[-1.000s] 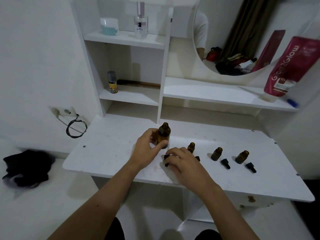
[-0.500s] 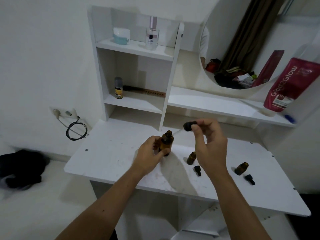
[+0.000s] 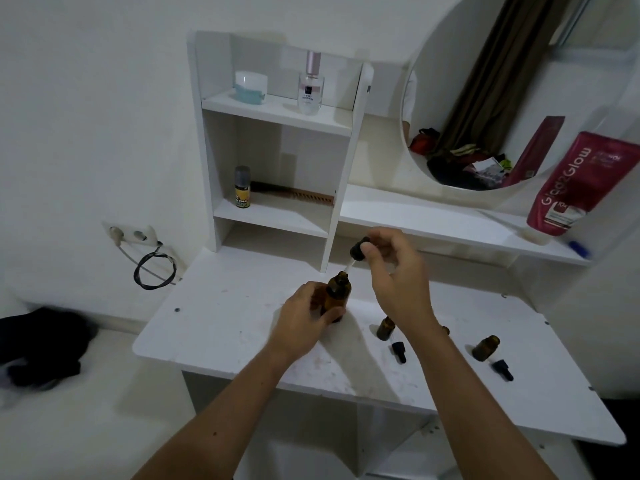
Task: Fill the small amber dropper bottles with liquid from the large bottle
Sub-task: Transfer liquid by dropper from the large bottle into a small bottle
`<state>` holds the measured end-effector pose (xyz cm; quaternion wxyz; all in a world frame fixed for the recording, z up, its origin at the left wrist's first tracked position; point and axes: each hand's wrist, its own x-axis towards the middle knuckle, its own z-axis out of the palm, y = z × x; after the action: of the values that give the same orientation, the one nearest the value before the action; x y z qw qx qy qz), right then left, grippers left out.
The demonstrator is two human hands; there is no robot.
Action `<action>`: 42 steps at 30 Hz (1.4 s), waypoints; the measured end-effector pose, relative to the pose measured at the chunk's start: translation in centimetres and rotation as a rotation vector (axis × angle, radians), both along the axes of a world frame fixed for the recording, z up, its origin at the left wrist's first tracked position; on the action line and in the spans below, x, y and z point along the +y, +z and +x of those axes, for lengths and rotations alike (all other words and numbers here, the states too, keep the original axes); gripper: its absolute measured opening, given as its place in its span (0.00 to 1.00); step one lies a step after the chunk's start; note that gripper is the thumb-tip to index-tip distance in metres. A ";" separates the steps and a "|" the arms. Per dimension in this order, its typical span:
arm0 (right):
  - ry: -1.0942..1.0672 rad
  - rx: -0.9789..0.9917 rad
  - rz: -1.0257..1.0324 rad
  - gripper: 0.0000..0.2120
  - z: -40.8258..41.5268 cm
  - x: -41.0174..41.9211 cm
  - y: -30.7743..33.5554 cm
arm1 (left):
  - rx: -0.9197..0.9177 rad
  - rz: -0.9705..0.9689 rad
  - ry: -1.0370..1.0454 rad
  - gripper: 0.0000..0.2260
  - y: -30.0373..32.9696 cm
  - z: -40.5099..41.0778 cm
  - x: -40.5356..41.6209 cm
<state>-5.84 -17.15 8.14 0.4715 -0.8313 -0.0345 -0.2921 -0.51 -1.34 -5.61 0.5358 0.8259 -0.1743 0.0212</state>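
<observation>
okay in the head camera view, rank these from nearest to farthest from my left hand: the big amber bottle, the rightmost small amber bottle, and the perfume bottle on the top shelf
1. Large amber bottle: gripped by the left hand, mid-table.
2. Rightmost small amber bottle: on the table, off to the right, past the right forearm.
3. Perfume bottle: up on the top shelf, at the back.

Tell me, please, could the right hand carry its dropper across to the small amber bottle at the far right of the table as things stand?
Probably yes. The right hand holds the black-capped dropper above the large amber bottle; the small amber glass bottle stands uncapped and apart, with bare white table around it.
</observation>
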 end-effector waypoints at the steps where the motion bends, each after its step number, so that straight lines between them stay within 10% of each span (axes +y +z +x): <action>1: 0.015 0.023 -0.053 0.08 0.4 0.1 -0.1 | 0.007 -0.002 0.004 0.21 0.0 0.1 0.0; 27: -0.008 0.201 0.040 0.04 1.4 0.5 -1.8 | -0.003 0.004 0.012 0.18 0.2 -0.3 -0.2; 35: -0.069 -0.033 0.221 0.07 -0.9 -1.8 2.5 | -0.042 -0.025 0.089 0.36 0.9 -2.5 -0.3; 42: -0.204 0.010 0.201 0.06 -4.8 -6.5 0.3 | -0.079 -0.165 0.069 0.18 1.1 -7.0 -3.0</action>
<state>-10.66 -23.64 8.41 0.5204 -0.7806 0.0818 -0.3365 -7.49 -4.39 -4.54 0.5937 0.7830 -0.1642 0.0866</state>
